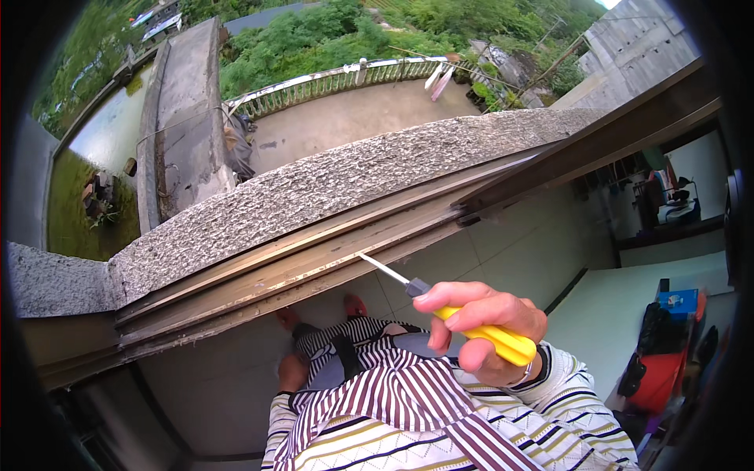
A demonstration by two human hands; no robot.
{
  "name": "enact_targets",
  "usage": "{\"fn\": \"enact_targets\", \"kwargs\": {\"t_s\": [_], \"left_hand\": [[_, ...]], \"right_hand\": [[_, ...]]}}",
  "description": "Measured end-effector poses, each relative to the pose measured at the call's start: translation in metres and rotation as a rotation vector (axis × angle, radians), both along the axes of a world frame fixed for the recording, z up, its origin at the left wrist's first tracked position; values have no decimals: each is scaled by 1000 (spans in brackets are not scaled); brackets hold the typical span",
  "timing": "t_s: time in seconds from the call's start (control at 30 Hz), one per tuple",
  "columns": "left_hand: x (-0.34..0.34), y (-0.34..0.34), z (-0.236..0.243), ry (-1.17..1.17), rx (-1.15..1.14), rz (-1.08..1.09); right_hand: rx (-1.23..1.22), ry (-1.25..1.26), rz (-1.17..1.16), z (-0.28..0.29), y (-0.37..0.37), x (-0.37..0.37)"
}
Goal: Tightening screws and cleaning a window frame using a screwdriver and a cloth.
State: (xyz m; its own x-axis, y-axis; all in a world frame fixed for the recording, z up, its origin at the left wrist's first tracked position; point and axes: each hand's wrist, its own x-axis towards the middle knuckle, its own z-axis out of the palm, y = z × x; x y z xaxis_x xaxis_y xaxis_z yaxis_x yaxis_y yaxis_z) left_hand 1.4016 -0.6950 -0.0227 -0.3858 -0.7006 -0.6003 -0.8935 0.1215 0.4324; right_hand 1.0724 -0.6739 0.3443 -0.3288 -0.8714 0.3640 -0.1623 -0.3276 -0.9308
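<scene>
A screwdriver [503, 339] with a yellow handle, a dark grey collar and a thin metal shaft is gripped in my right hand [491, 322]. Its shaft points up and left, and the tip lies over the inner edge of the brown window track [314, 263]; whether it touches cannot be made out. The track has long parallel grooves with pale, worn or dirty patches. Low by my side, near my striped apron, hangs my left hand [293, 372]; its fingers are hidden, so I cannot tell if they are closed.
Beyond the track runs a rough stone-textured sill [338, 177], with a terrace and balustrade [345, 85] below. A brown window sash [597, 137] stands at the right. Behind my right arm, a red item [658, 382] and other goods lie near a pale surface [628, 294].
</scene>
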Motion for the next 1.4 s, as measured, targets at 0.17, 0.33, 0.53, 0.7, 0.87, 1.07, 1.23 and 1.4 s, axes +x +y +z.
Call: {"fn": "enact_targets", "kwargs": {"t_s": [0.17,0.33,0.53,0.7,0.87,1.07,1.23,1.4], "left_hand": [[7,3,-3,-12,19,0],[15,4,0,-26,-27,-26],[19,-27,39,-9,-150,-67],[68,-55,44,-2,-104,-137],[115,-72,43,-34,33,-49],[166,-65,25,-94,196,203],[313,-50,-73,-35,102,144],[307,-51,-72,-71,214,143]], "right_hand": [[112,446,-202,-2,27,-30],[71,704,-242,-11,39,-29],[-51,721,-304,-20,31,-24],[4,793,-512,-32,11,2],[-9,682,-672,-36,-5,5],[252,128,-608,-9,16,-35],[20,454,-668,-37,-15,36],[89,579,-650,-28,-42,121]]}}
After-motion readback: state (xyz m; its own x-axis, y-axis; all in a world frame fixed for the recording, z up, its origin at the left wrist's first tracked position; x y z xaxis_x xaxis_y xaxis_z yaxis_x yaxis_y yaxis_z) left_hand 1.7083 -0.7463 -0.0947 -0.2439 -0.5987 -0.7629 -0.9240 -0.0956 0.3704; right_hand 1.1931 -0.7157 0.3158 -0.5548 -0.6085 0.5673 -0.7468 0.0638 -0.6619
